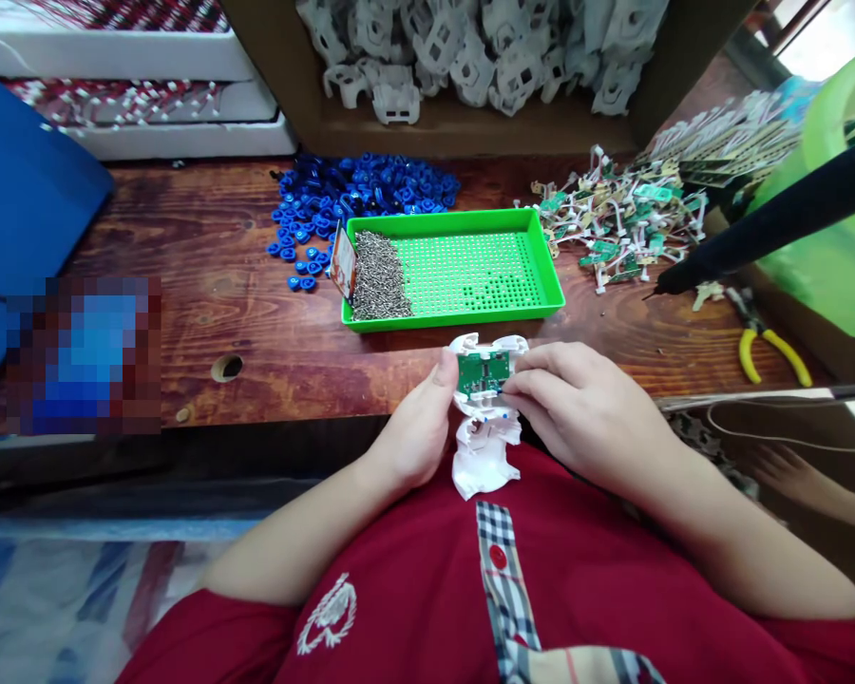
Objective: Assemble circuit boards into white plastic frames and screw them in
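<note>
My left hand [424, 418] is closed around the left side of a white plastic housing [488, 461], its thumb on the upper edge. A green circuit board [483, 373] sits in the upper part of the housing, face up. The fingers of my right hand [566, 389] are pinched together at the board's right edge; whatever lies between the fingertips is hidden. The lower, curved part of the housing hangs down in front of the red shirt. Just beyond my hands stands a green perforated tray [552, 299] with a heap of small screws [379, 280] at its left end.
Behind the tray lie many blue plastic parts [370, 185]; small wired boards [627, 218] are piled to its right. Yellow-handled pliers [773, 351] lie near the right edge. A dark screwdriver-like rod [769, 214] juts in from the right. A box of white shells [463, 57] stands behind.
</note>
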### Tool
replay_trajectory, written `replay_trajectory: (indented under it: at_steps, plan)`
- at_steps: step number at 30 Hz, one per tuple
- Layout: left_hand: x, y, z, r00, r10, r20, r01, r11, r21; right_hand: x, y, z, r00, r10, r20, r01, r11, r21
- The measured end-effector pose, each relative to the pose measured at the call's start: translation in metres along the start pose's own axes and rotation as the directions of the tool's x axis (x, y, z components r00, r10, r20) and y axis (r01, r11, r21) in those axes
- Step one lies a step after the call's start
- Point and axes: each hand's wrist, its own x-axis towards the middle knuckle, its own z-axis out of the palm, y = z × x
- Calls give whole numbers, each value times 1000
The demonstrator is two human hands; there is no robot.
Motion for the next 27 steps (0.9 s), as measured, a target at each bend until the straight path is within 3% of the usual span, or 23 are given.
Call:
replay_trajectory:
  at_steps: [8, 12, 14, 16, 18, 20, 21, 23, 27]
  plan:
    - [-5, 3, 2, 998, 51, -43, -52, 999, -7, 1, -8, 4, 999, 39, 30, -38, 998, -40]
    - [-9, 4, 2, 997, 36, -70, -32, 998, 55, -3, -9, 0, 998, 61, 20, -63, 993, 101]
    - [-10, 4, 0, 989, 59, -135, -47, 995, 91, -7, -7, 0, 984, 173, -52, -157, 962, 223]
    - [-11, 3, -3, 979, 99, -178, -76, 989, 127, -9, -4, 3, 914, 394, -100, -314, 841, 441]
    - [-13, 3, -5, 972, 140, -188, -108, 980, 167, -8, -2, 8, 829, 556, 59, -423, 555, 716]
    - [-14, 3, -5, 971, 164, -175, -129, 972, 198, -4, -1, 14, 805, 506, 309, -477, 243, 844]
    - [-15, 3, -5, 970, 173, -168, -135, 967, 215, -1, -2, 16, 802, 455, 386, -498, 154, 853]
    - [-17, 4, -4, 968, 194, -159, -151, 956, 251, 6, -4, 20, 796, 419, 438, -521, 104, 847]
    - [-19, 11, -6, 955, 226, -191, -170, 948, 267, 21, -7, 26, 796, 454, 400, -517, 168, 839]
